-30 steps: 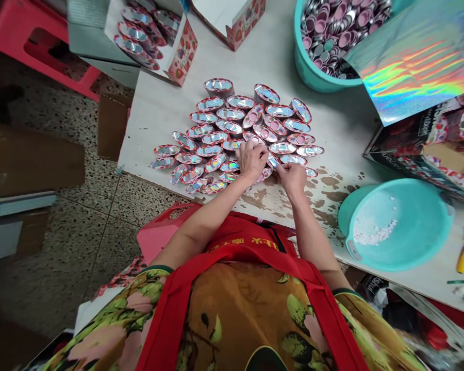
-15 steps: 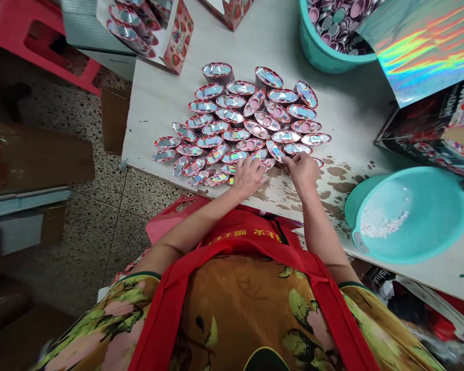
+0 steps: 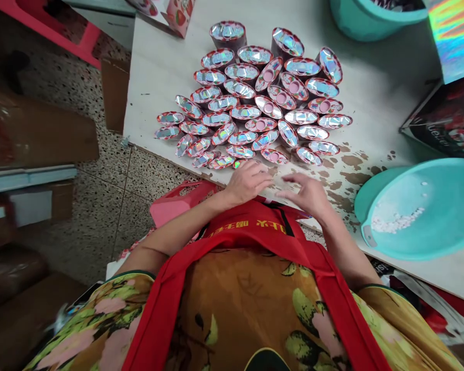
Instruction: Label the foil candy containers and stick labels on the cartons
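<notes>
A cluster of oval tubs [image 3: 223, 103] stands packed on the table, their tops covered in shiny holographic film with red patterned rims. Several bear a pink round disc in the middle of the top, like the oval tub with a pink disc [image 3: 268, 107]. My left hand [image 3: 247, 182] is at the table's front edge, just below the nearest tubs, fingers stretched loosely to the right and holding nothing I can see; it partly covers one small tub top. Facing it, my right hand [image 3: 306, 195] has thumb and fingers apart with nothing between them.
A teal basin [image 3: 441, 206] with small white pieces stands at the right. Behind are another teal tub [image 3: 365, 26], a holographic sheet [image 3: 454, 41] and a dark printed box [image 3: 444, 118]. A strawberry-print box [image 3: 180, 15] sits at the back left. Below the front edge is a pink stool [image 3: 174, 206].
Both hands have drawn back from the tubs toward the front edge, and the right hand's pinched fingers have spread. The front tubs sit slightly rearranged. The view has shifted nearer the table.
</notes>
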The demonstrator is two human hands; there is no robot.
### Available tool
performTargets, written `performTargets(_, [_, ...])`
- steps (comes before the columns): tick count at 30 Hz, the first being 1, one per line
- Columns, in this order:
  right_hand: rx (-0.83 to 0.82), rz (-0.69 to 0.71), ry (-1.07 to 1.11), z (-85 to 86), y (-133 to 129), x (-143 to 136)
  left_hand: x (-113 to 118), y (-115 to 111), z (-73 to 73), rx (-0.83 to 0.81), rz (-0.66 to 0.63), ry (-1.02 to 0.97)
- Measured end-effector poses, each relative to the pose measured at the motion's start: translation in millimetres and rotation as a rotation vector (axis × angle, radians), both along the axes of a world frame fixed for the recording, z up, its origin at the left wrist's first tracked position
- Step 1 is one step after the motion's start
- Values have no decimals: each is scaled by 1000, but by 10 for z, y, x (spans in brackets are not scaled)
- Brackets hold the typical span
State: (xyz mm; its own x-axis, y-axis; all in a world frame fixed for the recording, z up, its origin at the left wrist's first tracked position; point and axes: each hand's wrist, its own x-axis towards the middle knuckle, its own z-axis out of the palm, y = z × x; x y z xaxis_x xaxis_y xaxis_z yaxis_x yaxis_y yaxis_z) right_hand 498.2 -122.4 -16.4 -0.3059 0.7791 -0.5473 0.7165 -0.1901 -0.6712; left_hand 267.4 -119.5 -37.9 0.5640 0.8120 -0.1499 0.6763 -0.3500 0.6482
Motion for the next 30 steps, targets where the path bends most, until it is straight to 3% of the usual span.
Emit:
performTargets(2, [-115, 166, 32, 28, -198, -58, -89, -196, 64, -15, -92, -18])
performTargets(4, [-180, 237, -12, -27, -286, -137, -137, -347, 46, -23, -164, -3])
performTargets(10, [-247, 123, -70, -349, -154, -186, -107, -481, -197, -88, -93, -63])
performTargets(14, [-261, 69, -62, -512, -88, -134, -142, -525, -192, -196, -110, -241])
performTargets(16, [-256, 72, -82, -544, -66, -121, -156, -544, -122, -292, 31, -342])
performTargets(20, [-233, -60, 143, -429, 11, -120, -80, -461, 36, -538, 690, -508])
performTargets(22, [-294, -178, 330, -315, 56, -133, -3, -354, 72, -621, 891, -615])
performTargets(26, [-419, -303, 427, -194, 114, -172, 135, -141, 24, -656, 1019, -703])
performTargets(30, [-317, -454, 324, -289, 176, -152, 209, 20, -124, -565, 948, -515])
